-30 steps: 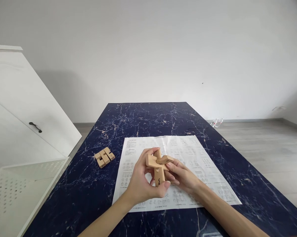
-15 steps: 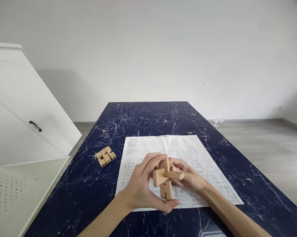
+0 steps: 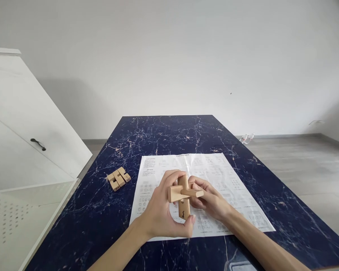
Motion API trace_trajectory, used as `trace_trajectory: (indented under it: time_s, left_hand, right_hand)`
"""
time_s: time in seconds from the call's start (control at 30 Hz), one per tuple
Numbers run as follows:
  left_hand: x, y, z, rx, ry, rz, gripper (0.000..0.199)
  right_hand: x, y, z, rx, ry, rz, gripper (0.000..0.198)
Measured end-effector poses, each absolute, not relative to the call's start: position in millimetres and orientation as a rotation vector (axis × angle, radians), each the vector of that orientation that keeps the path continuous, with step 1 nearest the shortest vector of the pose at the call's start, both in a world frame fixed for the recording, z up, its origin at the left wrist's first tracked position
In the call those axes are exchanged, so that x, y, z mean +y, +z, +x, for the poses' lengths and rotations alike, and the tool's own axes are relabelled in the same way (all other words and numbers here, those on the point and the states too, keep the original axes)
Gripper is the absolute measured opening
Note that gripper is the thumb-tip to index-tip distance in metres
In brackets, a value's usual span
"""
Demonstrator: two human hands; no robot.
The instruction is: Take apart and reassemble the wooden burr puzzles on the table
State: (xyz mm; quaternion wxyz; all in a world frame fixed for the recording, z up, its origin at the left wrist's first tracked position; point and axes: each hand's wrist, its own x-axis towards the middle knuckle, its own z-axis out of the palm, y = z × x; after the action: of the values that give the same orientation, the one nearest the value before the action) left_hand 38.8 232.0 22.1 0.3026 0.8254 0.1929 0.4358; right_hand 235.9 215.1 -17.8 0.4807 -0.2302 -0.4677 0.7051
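Note:
A partly joined wooden burr puzzle [image 3: 176, 193], made of crossed light-wood bars, is held above the printed sheet. My left hand [image 3: 165, 210] grips it between fingers at the top and thumb at the bottom of the upright bar, which bears a dark mark near its lower end. My right hand [image 3: 207, 197] is closed at the puzzle's right side, its fingertips partly hidden behind the bars. To the left, several notched wooden pieces [image 3: 118, 178] lie side by side on the dark blue marbled table [image 3: 163, 135].
The creased instruction sheet [image 3: 146, 177], printed with small diagrams, lies beneath both hands. At the near edge a grey flat object [image 3: 242, 266] shows partly. A white cabinet [image 3: 31, 113] and a perforated white surface [image 3: 11, 226] stand left of the table.
Both hands and the puzzle have shifted slightly left and up in view. The puzzle has turned a little, so its projecting bar now points more sideways. The loose pieces lie as before.

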Motion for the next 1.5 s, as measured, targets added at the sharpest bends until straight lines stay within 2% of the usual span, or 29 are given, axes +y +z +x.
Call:
trace_trajectory:
  time_s: [0.3,0.33,0.43,0.47,0.6,0.8,1.37,1.5]
  left_hand:
    - [223,19,44,0.886,1.111,1.812,0.083]
    - [223,18,44,0.905,1.108,1.704,0.078]
    - [226,14,47,0.916,0.999,1.351,0.047]
    - [229,13,48,0.912,0.954,1.250,0.045]
    - [237,14,49,0.750,0.769,0.991,0.058]
    - [237,15,47,0.645,0.713,0.889,0.037]
    - [241,2,50,0.589,0.828,0.715,0.031]
    - [247,0,50,0.635,0.935,0.522,0.022]
  right_hand:
    - [221,-18,235,-1.045,1.541,-0.703,0.029]
    - [222,-18,235,-1.024,1.529,-0.712,0.029]
    - [224,-18,236,-0.981,1.484,-0.748,0.030]
    - [225,-18,237,-0.971,1.471,-0.763,0.030]
    - [225,-19,237,-0.975,1.444,-0.815,0.031]
    - [225,-19,234,-0.980,1.456,-0.855,0.033]
    - [227,-23,242,-0.985,1.527,-0.725,0.034]
    - [223,-22,243,-1.015,1.490,-0.731,0.033]
